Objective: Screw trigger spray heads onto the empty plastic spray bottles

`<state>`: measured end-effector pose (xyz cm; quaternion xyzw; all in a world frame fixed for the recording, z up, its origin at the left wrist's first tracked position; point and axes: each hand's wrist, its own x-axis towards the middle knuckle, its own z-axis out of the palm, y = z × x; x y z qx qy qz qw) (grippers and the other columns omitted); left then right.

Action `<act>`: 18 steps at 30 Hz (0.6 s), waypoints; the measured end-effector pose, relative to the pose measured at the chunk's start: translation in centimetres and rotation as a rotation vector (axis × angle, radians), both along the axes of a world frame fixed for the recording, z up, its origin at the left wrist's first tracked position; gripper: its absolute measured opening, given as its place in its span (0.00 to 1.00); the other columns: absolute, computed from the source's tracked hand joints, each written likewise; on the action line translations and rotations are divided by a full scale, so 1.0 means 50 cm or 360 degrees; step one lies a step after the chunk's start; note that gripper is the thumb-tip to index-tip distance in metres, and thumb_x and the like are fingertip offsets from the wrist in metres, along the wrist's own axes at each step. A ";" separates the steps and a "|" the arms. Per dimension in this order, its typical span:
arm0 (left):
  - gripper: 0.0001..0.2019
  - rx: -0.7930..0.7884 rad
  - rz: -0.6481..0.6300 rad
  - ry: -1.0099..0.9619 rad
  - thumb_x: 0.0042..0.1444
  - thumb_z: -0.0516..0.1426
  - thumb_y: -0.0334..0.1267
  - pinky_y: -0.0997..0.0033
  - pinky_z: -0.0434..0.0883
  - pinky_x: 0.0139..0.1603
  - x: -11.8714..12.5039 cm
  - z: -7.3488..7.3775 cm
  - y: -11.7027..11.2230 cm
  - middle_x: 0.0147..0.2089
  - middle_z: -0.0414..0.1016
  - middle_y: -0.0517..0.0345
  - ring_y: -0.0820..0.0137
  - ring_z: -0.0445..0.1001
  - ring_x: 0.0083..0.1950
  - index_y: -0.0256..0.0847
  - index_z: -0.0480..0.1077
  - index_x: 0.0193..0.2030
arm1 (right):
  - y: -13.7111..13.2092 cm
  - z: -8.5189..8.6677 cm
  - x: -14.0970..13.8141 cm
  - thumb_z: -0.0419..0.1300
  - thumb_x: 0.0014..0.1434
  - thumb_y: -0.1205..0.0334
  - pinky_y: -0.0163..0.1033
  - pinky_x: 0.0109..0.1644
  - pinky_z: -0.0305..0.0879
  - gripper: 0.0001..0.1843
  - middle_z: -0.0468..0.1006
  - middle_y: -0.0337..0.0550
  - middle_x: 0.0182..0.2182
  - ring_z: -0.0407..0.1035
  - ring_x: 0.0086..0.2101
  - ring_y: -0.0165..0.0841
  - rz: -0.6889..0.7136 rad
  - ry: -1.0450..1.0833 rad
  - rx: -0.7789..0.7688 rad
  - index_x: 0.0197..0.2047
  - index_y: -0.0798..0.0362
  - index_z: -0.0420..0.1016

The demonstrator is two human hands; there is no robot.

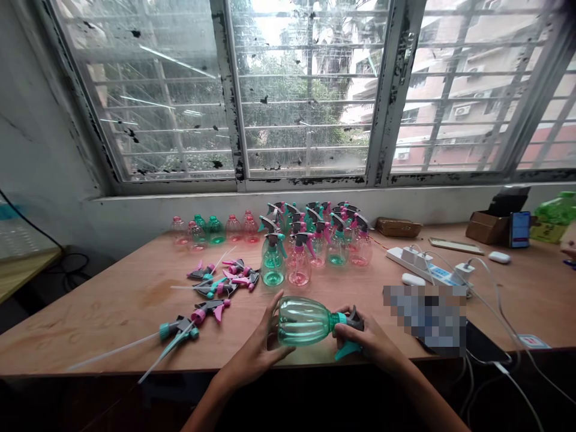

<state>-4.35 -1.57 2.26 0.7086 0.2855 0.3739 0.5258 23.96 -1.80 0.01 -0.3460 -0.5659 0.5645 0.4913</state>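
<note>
A clear green spray bottle (303,322) lies sideways in the air above the table's front edge, its neck toward the right. My left hand (263,342) is wrapped round its base end, thumb below and fingers behind. At the neck, my right hand (373,339) grips the grey and teal trigger head (353,318), which sits on the bottle's mouth. Loose trigger heads with tubes, among them a teal and grey one (180,330) and a pink and grey one (211,310), lie to the left. Behind the bottle stand several green and pink bottles with heads on, such as a pink one (298,267).
Bottles without heads (216,231) stand at the back left of the wooden table (121,300). A power strip (432,270) with plugs and cables, a white earbud case (413,280), a dark phone (483,343) and a brown box (488,227) are on the right. Windows rise behind.
</note>
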 end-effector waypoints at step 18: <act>0.50 0.0057 0.0022 0.0088 0.61 0.61 0.35 0.53 0.58 0.72 -0.002 -0.002 -0.002 0.78 0.46 0.49 0.55 0.57 0.73 0.55 0.26 0.75 | -0.001 0.001 0.000 0.71 0.57 0.52 0.37 0.32 0.73 0.20 0.82 0.40 0.28 0.76 0.28 0.35 0.0014 -0.0026 0.0004 0.44 0.55 0.72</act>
